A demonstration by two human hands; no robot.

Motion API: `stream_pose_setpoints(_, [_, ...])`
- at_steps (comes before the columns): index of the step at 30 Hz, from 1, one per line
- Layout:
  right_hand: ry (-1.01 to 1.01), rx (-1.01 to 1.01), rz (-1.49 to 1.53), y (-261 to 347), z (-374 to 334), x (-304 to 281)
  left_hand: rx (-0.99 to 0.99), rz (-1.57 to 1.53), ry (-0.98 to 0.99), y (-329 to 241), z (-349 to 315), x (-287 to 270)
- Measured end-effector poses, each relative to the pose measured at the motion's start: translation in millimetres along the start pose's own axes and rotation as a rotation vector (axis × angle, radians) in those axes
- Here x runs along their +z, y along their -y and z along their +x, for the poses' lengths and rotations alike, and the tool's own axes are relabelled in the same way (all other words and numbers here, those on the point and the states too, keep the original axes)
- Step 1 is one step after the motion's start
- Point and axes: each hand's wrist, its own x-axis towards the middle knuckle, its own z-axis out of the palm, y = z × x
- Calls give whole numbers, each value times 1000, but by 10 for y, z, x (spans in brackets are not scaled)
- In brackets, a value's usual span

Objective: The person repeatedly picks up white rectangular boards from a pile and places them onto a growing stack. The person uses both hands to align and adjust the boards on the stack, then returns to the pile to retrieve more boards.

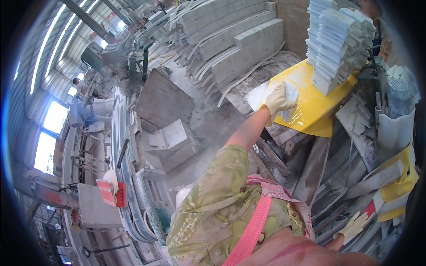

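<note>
My left hand [278, 101], in a cream glove, reaches out to the yellow sheet [316, 117]. Its fingers are closed on a white slab [291, 94] lying at the sheet's left part; the palm hides some of it. A tall stack of white slabs [337, 48] stands on the far right part of the sheet. Low on the right, my right hand [353, 226], gloved likewise, has its fingers stretched out and apart. It is nearest to a white-and-red strip beside long grey pieces, and I see nothing held in it.
Long grey stone strips [239, 48] are piled at the back. A white bucket [395, 133] and a yellow cloth [396, 181] are at the right. Machinery with a curved rail [126, 190] runs along the left. Another person [385, 42] is at the far right.
</note>
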Motion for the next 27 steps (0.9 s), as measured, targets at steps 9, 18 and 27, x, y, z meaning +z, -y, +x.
stream_pose_setpoints(9, [-393, -373, 871, -216, -268, 975, -11, 18, 6, 63, -8, 85])
stream_pose_setpoints(18, [-163, -224, 535, -274, -903, 143, 12, 25, -48, 86, 4, 143])
stream_pose_setpoints(27, [-265, 175, 1529, -401, -983, -53, 339, 251, -286, 155, 70, 142])
